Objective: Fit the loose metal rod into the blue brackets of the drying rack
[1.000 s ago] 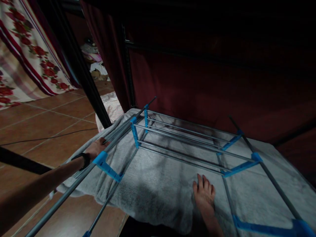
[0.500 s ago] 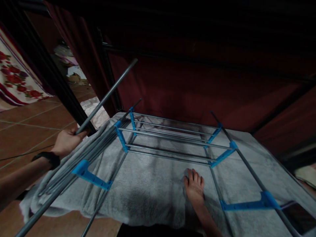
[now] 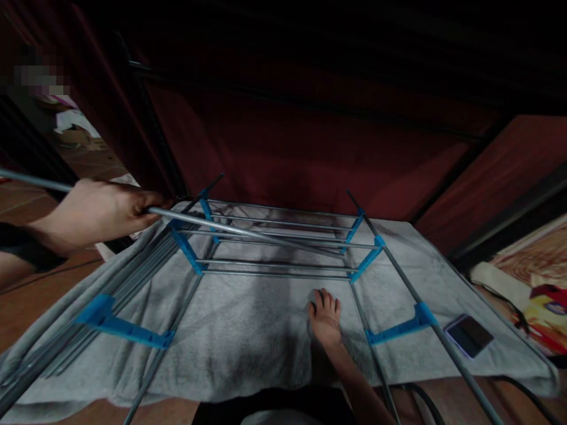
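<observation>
My left hand (image 3: 95, 209) is closed round a thin grey metal rod (image 3: 248, 233) and holds it nearly level, its far end reaching across towards the right side of the rack frame (image 3: 274, 273). The frame is made of grey rods joined by blue plastic connectors (image 3: 186, 251) and lies on a grey towel (image 3: 248, 336). A dark band sits on my left wrist. My bare foot (image 3: 325, 313) rests on the towel inside the frame. My right hand is out of the picture.
Several loose grey rods (image 3: 84, 295) lie along the towel's left edge. A phone (image 3: 469, 335) lies on the towel at the right. Dark red fabric panels (image 3: 283, 147) on a black frame stand close behind. Tiled floor (image 3: 26, 307) shows at the left, patterned cloth (image 3: 531, 277) at the right.
My left hand took one rod from the pile on the left, raised it steeply, then swung it down across the frame. The view has turned to the right.
</observation>
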### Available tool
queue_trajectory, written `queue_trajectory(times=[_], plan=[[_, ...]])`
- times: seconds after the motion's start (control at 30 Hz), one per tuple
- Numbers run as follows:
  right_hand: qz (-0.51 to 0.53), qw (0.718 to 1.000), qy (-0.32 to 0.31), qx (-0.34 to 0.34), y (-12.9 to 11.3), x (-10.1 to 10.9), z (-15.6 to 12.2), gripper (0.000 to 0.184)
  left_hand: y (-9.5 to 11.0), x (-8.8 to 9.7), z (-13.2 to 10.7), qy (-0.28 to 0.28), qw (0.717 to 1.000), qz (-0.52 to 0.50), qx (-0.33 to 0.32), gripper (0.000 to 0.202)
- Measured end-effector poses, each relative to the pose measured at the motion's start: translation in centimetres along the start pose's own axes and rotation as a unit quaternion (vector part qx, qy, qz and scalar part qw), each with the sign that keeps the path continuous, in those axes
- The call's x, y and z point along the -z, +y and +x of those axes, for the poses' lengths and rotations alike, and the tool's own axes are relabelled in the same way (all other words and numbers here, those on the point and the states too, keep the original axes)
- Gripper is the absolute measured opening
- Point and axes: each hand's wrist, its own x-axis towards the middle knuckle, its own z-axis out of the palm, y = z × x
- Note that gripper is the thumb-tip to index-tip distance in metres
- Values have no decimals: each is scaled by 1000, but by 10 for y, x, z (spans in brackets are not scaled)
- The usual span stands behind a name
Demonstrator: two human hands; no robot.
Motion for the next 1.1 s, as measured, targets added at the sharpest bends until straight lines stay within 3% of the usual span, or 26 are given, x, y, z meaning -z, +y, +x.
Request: queue_trajectory(times=[0.13, 0.27, 0.43, 0.57, 0.67, 0.8, 0.9, 1.0, 1.1], plan=[[23, 1000, -5, -7, -1, 4, 1, 46, 56, 30, 23, -71, 995, 49, -58, 51], [49, 999, -6, -9, -2, 7, 2, 46, 111, 44, 39, -65, 991, 62, -95, 39], [79, 997, 2, -8, -1, 10, 2, 45, 155, 43, 50, -50, 981, 101, -159, 27], [108, 994, 6, -14, -1, 10, 2, 43, 176, 33, 51, -31, 984, 36, -172, 24], [210, 977, 16, -37, 3, 9, 4, 39, 193, 18, 47, -10, 983, -10, -181, 24], [440, 887, 74, -116, 16, 7, 17, 32, 221, -7, 33, 5, 985, -21, -174, 26], [519, 832, 109, -166, 29, 12, 31, 36, 236, -25, 19, -6, 988, -49, -145, 26], [585, 774, 130, -204, 40, 26, 42, 38, 238, -46, 3, -27, 989, -74, -126, 26], [687, 669, 127, -254, 47, 50, 45, 33, 229, -69, -12, -36, 989, -89, -112, 28]])
